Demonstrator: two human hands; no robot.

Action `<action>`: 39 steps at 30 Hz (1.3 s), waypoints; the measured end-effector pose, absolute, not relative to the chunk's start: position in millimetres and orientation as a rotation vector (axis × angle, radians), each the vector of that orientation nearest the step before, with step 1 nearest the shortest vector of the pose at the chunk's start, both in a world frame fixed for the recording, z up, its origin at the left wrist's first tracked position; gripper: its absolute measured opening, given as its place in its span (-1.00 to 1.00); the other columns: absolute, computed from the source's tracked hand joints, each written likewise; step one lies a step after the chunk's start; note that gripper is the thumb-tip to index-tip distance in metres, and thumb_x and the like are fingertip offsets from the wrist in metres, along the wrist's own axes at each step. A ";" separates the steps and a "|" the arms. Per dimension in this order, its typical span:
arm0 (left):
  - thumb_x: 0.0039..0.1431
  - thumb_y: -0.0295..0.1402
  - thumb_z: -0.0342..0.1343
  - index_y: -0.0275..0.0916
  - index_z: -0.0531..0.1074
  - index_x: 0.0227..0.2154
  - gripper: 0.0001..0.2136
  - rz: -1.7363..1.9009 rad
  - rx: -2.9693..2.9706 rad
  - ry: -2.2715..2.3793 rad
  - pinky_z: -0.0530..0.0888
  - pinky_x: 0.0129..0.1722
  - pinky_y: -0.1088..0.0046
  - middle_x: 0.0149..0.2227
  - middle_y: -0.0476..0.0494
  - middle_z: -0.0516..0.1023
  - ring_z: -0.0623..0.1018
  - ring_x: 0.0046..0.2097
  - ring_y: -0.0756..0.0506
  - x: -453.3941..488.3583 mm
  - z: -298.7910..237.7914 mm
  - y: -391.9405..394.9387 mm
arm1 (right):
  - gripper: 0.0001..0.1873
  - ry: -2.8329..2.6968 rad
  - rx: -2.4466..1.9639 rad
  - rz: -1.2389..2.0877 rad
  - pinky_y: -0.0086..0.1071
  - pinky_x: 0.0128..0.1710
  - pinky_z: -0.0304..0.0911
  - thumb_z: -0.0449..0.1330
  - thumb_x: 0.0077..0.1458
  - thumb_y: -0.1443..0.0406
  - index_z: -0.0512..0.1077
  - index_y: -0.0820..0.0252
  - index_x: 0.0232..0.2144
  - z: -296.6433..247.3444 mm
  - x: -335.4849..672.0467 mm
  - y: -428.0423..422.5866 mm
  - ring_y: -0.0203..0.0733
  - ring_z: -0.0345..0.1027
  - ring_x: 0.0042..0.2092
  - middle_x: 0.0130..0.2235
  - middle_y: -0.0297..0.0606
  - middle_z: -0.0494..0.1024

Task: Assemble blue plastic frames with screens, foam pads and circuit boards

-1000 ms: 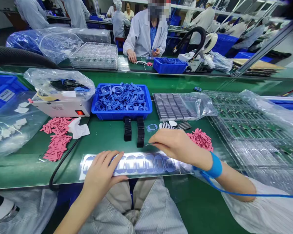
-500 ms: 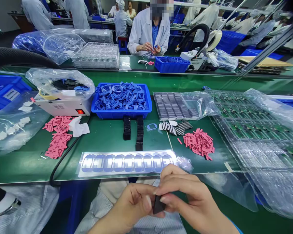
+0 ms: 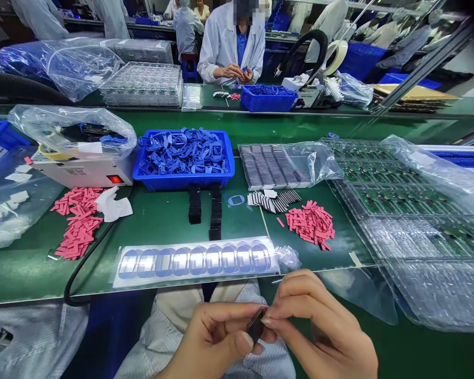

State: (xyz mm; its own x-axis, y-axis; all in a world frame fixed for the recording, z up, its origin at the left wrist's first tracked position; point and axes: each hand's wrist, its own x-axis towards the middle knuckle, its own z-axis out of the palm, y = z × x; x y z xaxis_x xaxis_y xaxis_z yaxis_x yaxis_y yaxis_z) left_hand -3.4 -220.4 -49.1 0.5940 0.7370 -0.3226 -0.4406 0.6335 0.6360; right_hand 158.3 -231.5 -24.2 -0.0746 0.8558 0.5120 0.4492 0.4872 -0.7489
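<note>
The left hand (image 3: 209,337) and right hand (image 3: 319,326) pinch one small black piece (image 3: 256,325) between their fingertips (image 3: 266,317), just past the near edge of the green bench (image 3: 161,234). Along that edge lies one clear sheet (image 3: 195,261) of nine blue ovals, with two black stacks (image 3: 205,210) behind it, below one blue tray (image 3: 184,181).

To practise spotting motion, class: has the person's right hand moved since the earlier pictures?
Yes: the right hand has moved toward the person, from over the film sheet to below its near edge, pinching a black piece.
</note>
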 end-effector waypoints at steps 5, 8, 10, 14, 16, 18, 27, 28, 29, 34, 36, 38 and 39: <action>-0.12 -0.14 0.35 -0.08 0.63 -0.28 -0.70 0.732 0.598 0.643 0.48 -0.33 0.59 -0.38 -0.09 0.70 0.62 -0.30 -0.03 -3.0 -54.3 -223.7 | -0.82 -1.693 -1.134 0.502 -0.39 -0.48 0.28 0.19 0.03 0.55 0.45 0.20 -0.39 -25.4 162.0 -232.7 -0.29 0.30 -0.42 -0.47 -0.31 0.41; -0.10 -0.13 0.33 -0.06 0.63 -0.27 -0.71 0.736 0.630 0.649 0.48 -0.32 0.59 -0.36 -0.09 0.70 0.61 -0.29 -0.03 -2.8 -56.6 -224.4 | -0.82 -1.687 -1.144 0.512 -0.39 -0.47 0.29 0.20 0.03 0.55 0.46 0.21 -0.38 -26.5 163.6 -233.5 -0.28 0.31 -0.41 -0.46 -0.30 0.41; -0.09 -0.13 0.33 -0.05 0.63 -0.27 -0.72 0.742 0.645 0.651 0.48 -0.32 0.60 -0.36 -0.09 0.70 0.61 -0.29 -0.03 -2.7 -57.9 -224.9 | -0.82 -1.674 -1.141 0.523 -0.39 -0.47 0.29 0.20 0.03 0.55 0.46 0.21 -0.38 -27.0 164.0 -234.2 -0.28 0.31 -0.41 -0.46 -0.30 0.42; -0.09 -0.11 0.32 -0.03 0.63 -0.26 -0.71 0.738 0.686 0.659 0.48 -0.32 0.60 -0.34 -0.10 0.70 0.62 -0.28 -0.03 -3.3 -60.0 -225.9 | -0.84 -1.639 -1.144 0.526 -0.39 -0.49 0.31 0.20 0.03 0.53 0.46 0.19 -0.41 -27.4 164.2 -234.7 -0.28 0.33 -0.42 -0.47 -0.31 0.43; -0.08 -0.11 0.31 -0.02 0.63 -0.26 -0.72 0.744 0.718 0.678 0.48 -0.31 0.58 -0.35 -0.10 0.71 0.62 -0.29 -0.04 -3.5 -60.6 -226.2 | -0.84 -1.627 -1.153 0.533 -0.39 -0.49 0.32 0.20 0.02 0.52 0.47 0.18 -0.42 -27.3 164.1 -234.4 -0.27 0.34 -0.43 -0.48 -0.31 0.44; -0.06 -0.11 0.30 0.00 0.63 -0.26 -0.73 0.763 0.755 0.699 0.49 -0.31 0.57 -0.37 -0.10 0.71 0.62 -0.30 -0.04 -3.5 -61.0 -226.2 | -0.83 -1.621 -1.159 0.540 -0.38 -0.49 0.33 0.20 0.02 0.52 0.47 0.16 -0.42 -27.4 163.7 -233.8 -0.26 0.34 -0.43 -0.48 -0.31 0.44; -0.02 -0.10 0.27 0.02 0.62 -0.24 -0.74 0.813 0.849 0.708 0.51 -0.34 0.50 -0.35 -0.13 0.71 0.63 -0.33 -0.09 -1.2 -60.2 -225.8 | -0.79 -1.583 -1.138 0.568 -0.39 -0.51 0.32 0.21 -0.01 0.55 0.47 0.15 -0.40 -29.1 161.9 -233.7 -0.26 0.33 -0.44 -0.49 -0.31 0.43; -0.01 -0.11 0.27 0.02 0.62 -0.24 -0.75 0.818 0.870 0.714 0.51 -0.35 0.51 -0.36 -0.13 0.71 0.63 -0.35 -0.08 -1.2 -59.7 -225.5 | -0.79 -1.584 -1.138 0.568 -0.40 -0.51 0.32 0.21 0.00 0.55 0.47 0.15 -0.40 -29.0 161.9 -233.6 -0.27 0.33 -0.44 -0.49 -0.31 0.43; 0.00 -0.12 0.26 0.03 0.61 -0.23 -0.75 0.828 0.893 0.722 0.51 -0.36 0.51 -0.36 -0.12 0.71 0.63 -0.37 -0.07 -1.3 -59.2 -225.2 | -0.79 -1.585 -1.141 0.568 -0.40 -0.51 0.33 0.20 0.00 0.55 0.47 0.15 -0.40 -28.9 162.0 -233.5 -0.27 0.33 -0.44 -0.49 -0.32 0.43; 0.02 -0.14 0.25 0.03 0.61 -0.22 -0.76 0.875 1.015 0.776 0.51 -0.35 0.47 -0.39 -0.12 0.71 0.61 -0.40 -0.08 -0.7 -59.9 -224.1 | -0.83 -1.627 -1.155 0.556 -0.39 -0.52 0.32 0.17 0.07 0.50 0.44 0.13 -0.42 -31.7 164.5 -231.9 -0.27 0.33 -0.45 -0.50 -0.32 0.41; 0.00 -0.15 0.26 0.03 0.61 -0.23 -0.76 0.868 1.024 0.784 0.52 -0.34 0.45 -0.38 -0.12 0.71 0.62 -0.40 -0.10 0.8 -61.0 -224.8 | -0.84 -1.649 -1.162 0.558 -0.40 -0.51 0.31 0.15 0.09 0.48 0.41 0.14 -0.43 -35.6 165.8 -232.2 -0.27 0.32 -0.44 -0.49 -0.32 0.40; -0.03 -0.14 0.28 0.03 0.61 -0.24 -0.76 0.851 0.988 0.790 0.53 -0.33 0.45 -0.37 -0.12 0.71 0.64 -0.38 -0.11 3.4 -61.7 -226.2 | -0.85 -1.667 -1.187 0.544 -0.40 -0.50 0.31 0.12 0.10 0.48 0.36 0.14 -0.43 -40.9 166.0 -234.7 -0.26 0.32 -0.42 -0.48 -0.32 0.39; -0.04 -0.14 0.29 0.03 0.62 -0.26 -0.76 0.841 0.945 0.796 0.54 -0.32 0.45 -0.36 -0.12 0.71 0.65 -0.36 -0.12 5.0 -61.8 -226.8 | -0.85 -1.680 -1.208 0.518 -0.39 -0.48 0.31 0.11 0.09 0.48 0.34 0.14 -0.43 -43.9 165.6 -237.0 -0.26 0.31 -0.41 -0.47 -0.32 0.39</action>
